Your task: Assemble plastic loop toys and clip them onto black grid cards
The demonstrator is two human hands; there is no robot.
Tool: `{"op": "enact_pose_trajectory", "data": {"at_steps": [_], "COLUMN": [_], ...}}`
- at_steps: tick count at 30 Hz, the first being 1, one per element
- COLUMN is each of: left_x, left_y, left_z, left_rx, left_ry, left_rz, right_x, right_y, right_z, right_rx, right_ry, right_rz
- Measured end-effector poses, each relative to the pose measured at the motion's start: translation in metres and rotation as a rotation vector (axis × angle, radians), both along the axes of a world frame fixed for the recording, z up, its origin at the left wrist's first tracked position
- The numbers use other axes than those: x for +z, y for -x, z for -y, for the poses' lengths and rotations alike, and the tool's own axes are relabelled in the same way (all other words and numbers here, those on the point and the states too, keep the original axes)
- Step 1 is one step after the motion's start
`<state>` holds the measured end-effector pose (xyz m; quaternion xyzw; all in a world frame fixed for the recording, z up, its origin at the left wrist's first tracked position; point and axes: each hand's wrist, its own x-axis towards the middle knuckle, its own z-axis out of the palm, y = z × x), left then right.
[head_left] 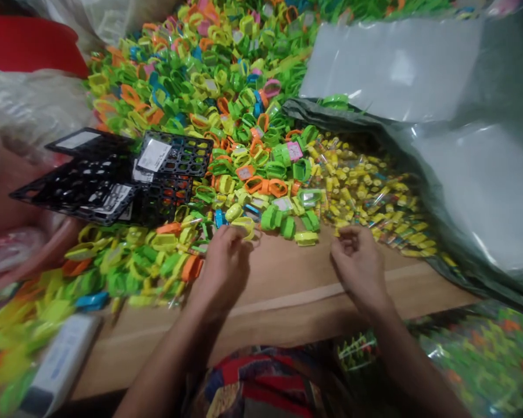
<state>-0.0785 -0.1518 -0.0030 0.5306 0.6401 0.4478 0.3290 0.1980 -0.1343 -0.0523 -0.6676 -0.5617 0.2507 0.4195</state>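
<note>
My left hand point(226, 258) is closed at the near edge of the pile, its fingertips on a yellow plastic toy watch point(244, 225). Curled fingers also show on my right hand point(358, 261), beside a heap of small clear tubes with yellow ends point(361, 180). Whatever those fingers may pinch is hidden. Between the hands lie green toy watches point(279, 219) and a yellow one point(305, 238) on the wooden table point(287, 273). Behind them spreads a large pile of toy watches point(226, 87) in green, yellow, orange, blue and pink.
Black lattice trays point(174, 154) with white labels are stacked at left, near a pink tub point(0, 215) and a red basin point(30, 43). A white and dark box point(61, 363) sits at the front left. Dark plastic sheeting point(401, 136) borders the tubes, with clear bags point(475, 191) at right.
</note>
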Motion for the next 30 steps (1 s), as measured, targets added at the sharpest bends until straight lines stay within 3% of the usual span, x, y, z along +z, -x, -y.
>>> {"op": "enact_pose_trajectory", "data": {"at_steps": [2, 6, 9, 12, 16, 23, 30], "left_x": [0.001, -0.001, -0.004, -0.007, -0.009, -0.002, 0.004], "left_y": [-0.004, -0.01, -0.013, -0.018, -0.025, -0.027, -0.022], "left_z": [0.003, 0.005, 0.006, 0.01, 0.016, 0.02, 0.02], "left_rx": [0.076, 0.072, 0.047, 0.028, -0.043, -0.08, -0.113], "left_ry": [0.053, 0.208, 0.292, 0.336, 0.366, 0.37, 0.373], "left_rz": [0.12, 0.643, 0.889, 1.029, 1.068, 1.03, 0.96], "right_x": [0.01, 0.026, 0.021, 0.011, 0.007, 0.021, 0.028], "right_y": [0.015, 0.044, 0.06, 0.071, 0.077, 0.074, 0.074], "right_z": [0.009, 0.023, 0.03, 0.034, 0.035, 0.036, 0.037], "right_rx": [0.064, 0.395, 0.537, 0.566, 0.549, 0.529, 0.506], "right_ry": [-0.005, 0.077, 0.148, 0.219, 0.402, 0.558, 0.599], "right_rz": [-0.095, -0.13, -0.226, -0.325, -0.566, -0.939, -1.017]}}
